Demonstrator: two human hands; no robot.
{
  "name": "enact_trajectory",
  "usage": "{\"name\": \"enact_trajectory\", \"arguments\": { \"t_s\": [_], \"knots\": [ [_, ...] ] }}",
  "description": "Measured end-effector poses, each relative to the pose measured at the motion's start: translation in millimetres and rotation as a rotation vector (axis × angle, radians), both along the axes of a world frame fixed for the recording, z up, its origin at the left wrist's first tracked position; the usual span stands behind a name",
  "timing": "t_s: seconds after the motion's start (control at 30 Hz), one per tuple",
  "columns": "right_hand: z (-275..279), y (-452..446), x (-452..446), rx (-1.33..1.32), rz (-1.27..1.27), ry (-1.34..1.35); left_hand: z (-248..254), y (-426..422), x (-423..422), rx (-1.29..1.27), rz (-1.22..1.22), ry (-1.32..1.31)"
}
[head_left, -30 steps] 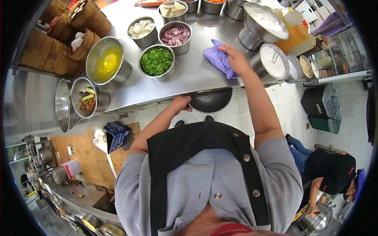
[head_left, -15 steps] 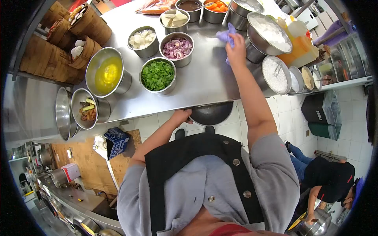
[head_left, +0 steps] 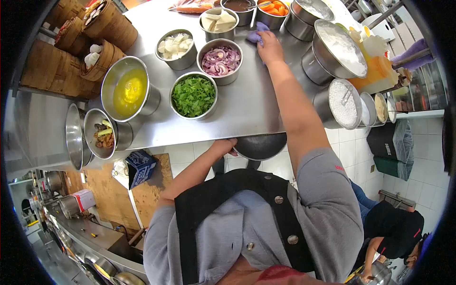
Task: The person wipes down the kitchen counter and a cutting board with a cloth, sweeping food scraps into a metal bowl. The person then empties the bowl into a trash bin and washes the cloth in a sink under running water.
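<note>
On the steel table point(head_left: 247, 109), my right hand point(head_left: 270, 47) presses a purple cloth point(head_left: 259, 33) near the bowl of orange slices point(head_left: 273, 8). Below the table's front edge, my left hand point(head_left: 223, 147) grips the side of a dark pan point(head_left: 261, 147), whose far part is hidden under the edge. Left of my right arm are round metal bowls of sliced purple onion point(head_left: 221, 61), chopped green leaves point(head_left: 194, 96), pale slices point(head_left: 175, 46) and white pieces point(head_left: 218, 21).
A bowl of yellow liquid point(head_left: 129, 92) and bamboo steamers point(head_left: 107, 23) stand at left. Bowls of white powder point(head_left: 340, 47) and orange containers point(head_left: 375, 71) are at right. A co-worker point(head_left: 394, 228) bends at the lower right. A blue box point(head_left: 141, 168) lies lower left.
My right hand has moved the cloth away from me, then slightly left, toward the back bowls. My left hand still holds the pan. The view has shifted a little.
</note>
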State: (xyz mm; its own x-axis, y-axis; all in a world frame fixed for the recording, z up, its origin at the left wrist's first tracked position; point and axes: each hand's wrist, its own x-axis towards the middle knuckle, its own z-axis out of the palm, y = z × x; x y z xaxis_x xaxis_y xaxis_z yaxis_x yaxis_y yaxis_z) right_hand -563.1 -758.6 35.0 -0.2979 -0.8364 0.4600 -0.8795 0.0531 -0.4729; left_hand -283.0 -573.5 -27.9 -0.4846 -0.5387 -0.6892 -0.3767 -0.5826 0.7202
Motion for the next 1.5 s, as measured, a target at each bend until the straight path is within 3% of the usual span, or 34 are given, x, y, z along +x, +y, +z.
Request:
{"name": "enact_trajectory", "arguments": {
  "t_s": [0.23,0.4,0.63,0.9,0.97,1.13,1.27,1.37,1.5],
  "knots": [
    [18.3,26.9,2.3,0.139,0.405,-0.09,-13.9,-0.2,0.2,0.011,-0.009,0.009],
    [17.7,94.9,19.8,0.178,0.46,-0.243,-5.8,2.8,-1.1,0.008,-0.019,-0.019],
    [23.3,188.7,61.1,0.165,0.5,-0.126,-16.0,2.4,6.0,0.01,-0.021,0.009],
    [41.0,264.0,105.9,0.228,0.651,-0.238,-17.1,2.7,16.6,0.03,-0.089,0.043],
    [45.4,280.4,112.2,0.348,0.708,-0.539,-13.7,4.0,18.9,-0.004,-0.112,0.088],
    [54.8,247.0,58.6,0.084,0.462,-0.569,-0.6,4.4,26.9,0.013,-0.19,-0.006],
    [29.2,196.7,-3.3,-0.01,0.106,-0.309,-10.5,8.8,28.1,0.015,-0.169,0.037],
    [17.9,199.8,-0.2,0.051,0.018,-0.178,-11.8,14.8,28.0,-0.043,-0.119,0.022],
    [14.2,231.3,31.2,0.025,0.173,-0.093,-7.1,18.4,33.8,-0.013,-0.097,0.02]
  ]
}}
